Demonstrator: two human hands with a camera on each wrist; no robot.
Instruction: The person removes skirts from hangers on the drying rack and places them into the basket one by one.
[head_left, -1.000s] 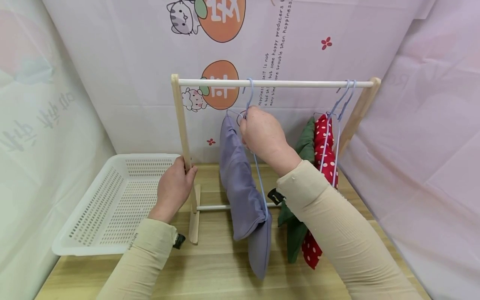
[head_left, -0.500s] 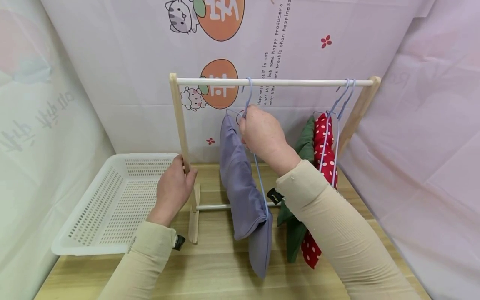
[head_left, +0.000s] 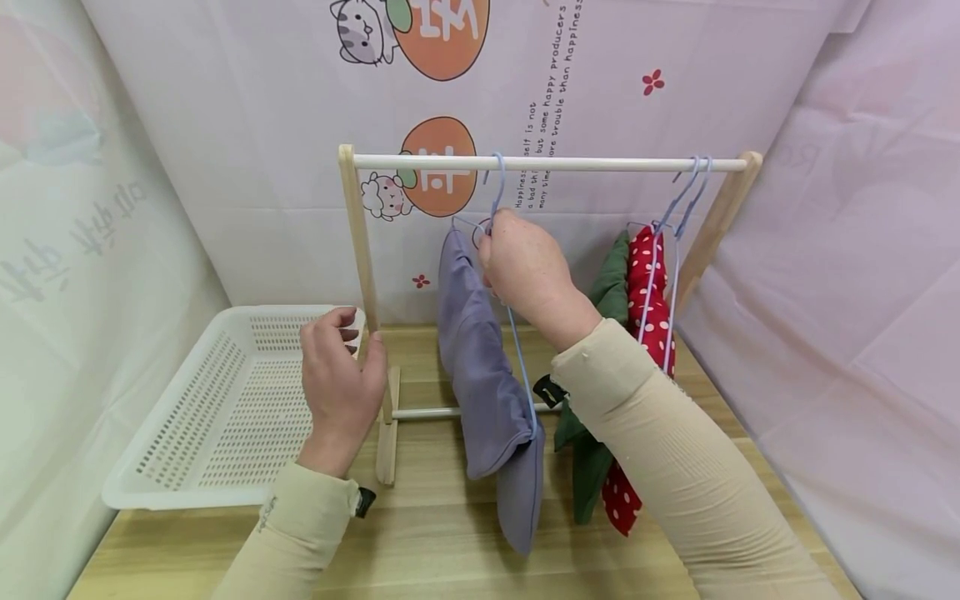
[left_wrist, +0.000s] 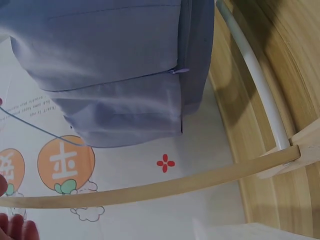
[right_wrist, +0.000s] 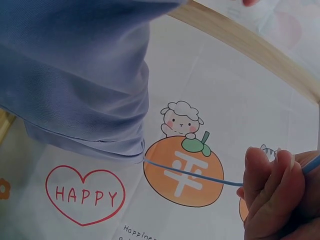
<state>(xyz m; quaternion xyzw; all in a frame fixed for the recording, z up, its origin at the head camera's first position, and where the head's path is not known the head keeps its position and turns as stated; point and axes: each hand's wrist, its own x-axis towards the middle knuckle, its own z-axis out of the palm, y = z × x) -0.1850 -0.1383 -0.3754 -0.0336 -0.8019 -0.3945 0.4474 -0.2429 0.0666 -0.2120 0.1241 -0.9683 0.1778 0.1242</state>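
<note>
My right hand (head_left: 527, 265) grips a blue clothes hanger (head_left: 498, 187) just below its hook, which loops over the top rail (head_left: 600, 164) of a wooden clothes rack. Over that hanger drapes a lavender cloth piece (head_left: 480, 358); a zipper pull (left_wrist: 179, 71) shows on it in the left wrist view. Beside the rack's left post (head_left: 362, 250), my left hand (head_left: 341, 387) holds nothing, its fingers loosely bent and its thumb close to the wood. In the right wrist view, the right fingers (right_wrist: 272, 190) curl around the hanger wire.
Two more hangers at the rack's right end carry a green cloth piece (head_left: 611, 283) and a red one with white dots (head_left: 647, 275). A white perforated basket (head_left: 176, 500) stands left of the rack on the wooden table (head_left: 427, 542). Printed sheets hang behind and at both sides.
My left hand has let go of the rack's left post, its fingers moving off to the left. The right hand and the lavender cloth have stayed almost still.
</note>
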